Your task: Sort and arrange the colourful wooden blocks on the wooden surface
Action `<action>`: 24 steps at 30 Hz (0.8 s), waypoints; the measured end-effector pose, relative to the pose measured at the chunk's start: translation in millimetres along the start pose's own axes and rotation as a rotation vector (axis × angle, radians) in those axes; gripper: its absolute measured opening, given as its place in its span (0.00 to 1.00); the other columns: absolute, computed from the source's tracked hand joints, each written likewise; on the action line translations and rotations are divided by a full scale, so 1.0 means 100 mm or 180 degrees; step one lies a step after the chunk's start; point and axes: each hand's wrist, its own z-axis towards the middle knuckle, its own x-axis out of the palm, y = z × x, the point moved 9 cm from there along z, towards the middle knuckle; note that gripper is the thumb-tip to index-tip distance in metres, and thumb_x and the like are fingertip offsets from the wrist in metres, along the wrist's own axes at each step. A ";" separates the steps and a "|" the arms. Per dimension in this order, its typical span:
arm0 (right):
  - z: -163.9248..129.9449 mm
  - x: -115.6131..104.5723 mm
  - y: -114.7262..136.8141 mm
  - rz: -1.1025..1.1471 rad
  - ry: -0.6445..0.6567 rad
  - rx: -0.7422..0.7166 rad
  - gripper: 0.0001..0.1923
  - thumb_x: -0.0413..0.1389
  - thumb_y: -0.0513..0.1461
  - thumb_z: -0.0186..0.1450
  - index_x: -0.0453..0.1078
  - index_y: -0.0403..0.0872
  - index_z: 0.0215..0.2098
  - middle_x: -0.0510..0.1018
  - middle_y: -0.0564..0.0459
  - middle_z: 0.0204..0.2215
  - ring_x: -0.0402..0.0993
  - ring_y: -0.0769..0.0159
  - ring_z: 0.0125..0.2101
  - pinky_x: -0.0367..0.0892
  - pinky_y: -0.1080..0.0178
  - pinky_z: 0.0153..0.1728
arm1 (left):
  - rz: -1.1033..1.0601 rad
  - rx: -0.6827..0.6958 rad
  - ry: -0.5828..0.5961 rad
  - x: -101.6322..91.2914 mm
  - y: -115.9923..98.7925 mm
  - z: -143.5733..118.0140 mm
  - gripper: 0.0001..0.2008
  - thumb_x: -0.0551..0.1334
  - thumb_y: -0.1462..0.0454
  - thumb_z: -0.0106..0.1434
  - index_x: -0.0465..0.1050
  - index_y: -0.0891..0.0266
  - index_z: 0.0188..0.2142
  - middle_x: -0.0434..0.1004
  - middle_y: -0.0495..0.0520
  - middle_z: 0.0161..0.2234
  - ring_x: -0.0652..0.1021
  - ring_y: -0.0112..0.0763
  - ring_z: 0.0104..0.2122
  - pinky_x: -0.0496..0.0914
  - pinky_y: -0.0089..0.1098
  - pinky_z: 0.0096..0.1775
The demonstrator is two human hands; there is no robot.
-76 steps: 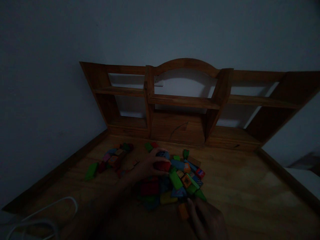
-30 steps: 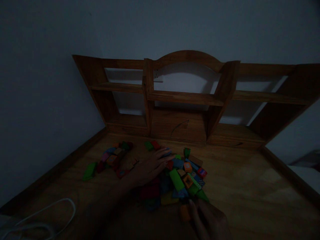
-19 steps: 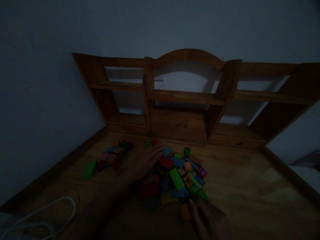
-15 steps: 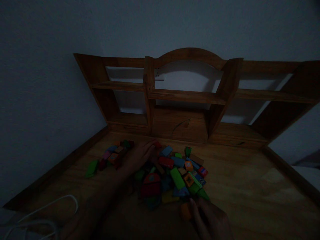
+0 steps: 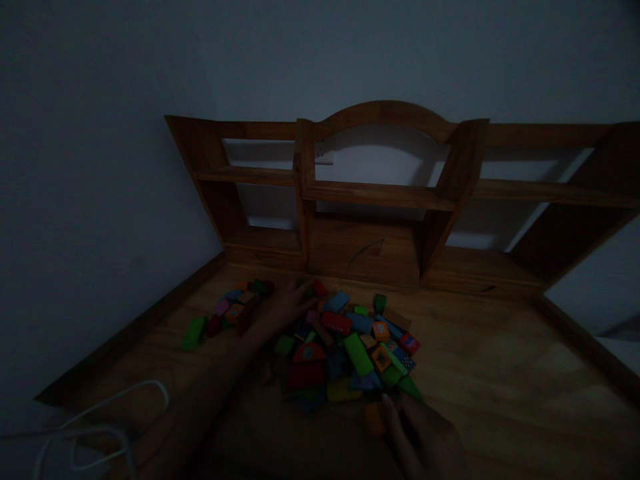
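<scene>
In the dim head view, my left hand reaches to the far left side of a pile of toy blocks, fingers apart, beside a red block. Whether its fingertips touch a block is too dark to tell. My right hand rests at the near right edge of the pile, thumb and forefinger apart. An orange block lies against the left of that thumb. Between the hands are a long green block, a red arched block, a red block with markings and a yellow block.
A smaller group of blocks, with a pink one, lies left of my left forearm, and a green block sits apart from it. Behind stands a wooden shelf unit against the wall. A white cable loops at lower left.
The view has shifted slightly, so the shelf and blocks appear farther right. My left fingers look more spread beside the red block. My right hand stays by the orange block.
</scene>
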 end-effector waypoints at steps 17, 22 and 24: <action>0.00 0.00 0.00 -0.0177 -0.0151 -0.0088 0.25 0.41 0.46 0.77 0.73 0.48 0.30 0.75 0.52 0.22 0.74 0.68 0.21 0.66 0.70 0.23 | -0.0392 -0.0340 -0.0136 0.01 0.08 0.12 0.22 0.62 0.56 0.68 0.69 0.56 0.59 0.70 0.57 0.56 0.74 0.41 0.53 0.68 0.38 0.55; 0.00 0.01 0.00 -0.0173 -0.0115 -0.0106 0.26 0.41 0.46 0.77 0.73 0.48 0.28 0.75 0.52 0.21 0.74 0.69 0.20 0.66 0.70 0.23 | -0.0597 -0.0292 -0.0164 0.02 0.07 0.15 0.25 0.66 0.56 0.64 0.69 0.57 0.59 0.72 0.56 0.56 0.74 0.41 0.54 0.67 0.38 0.55; -0.01 0.01 -0.01 -0.0137 -0.0084 -0.0089 0.26 0.41 0.47 0.77 0.73 0.48 0.29 0.76 0.51 0.22 0.74 0.68 0.21 0.67 0.70 0.24 | -0.0649 -0.0283 -0.0237 0.00 0.06 0.15 0.25 0.68 0.56 0.63 0.70 0.58 0.58 0.73 0.57 0.55 0.74 0.42 0.53 0.67 0.39 0.56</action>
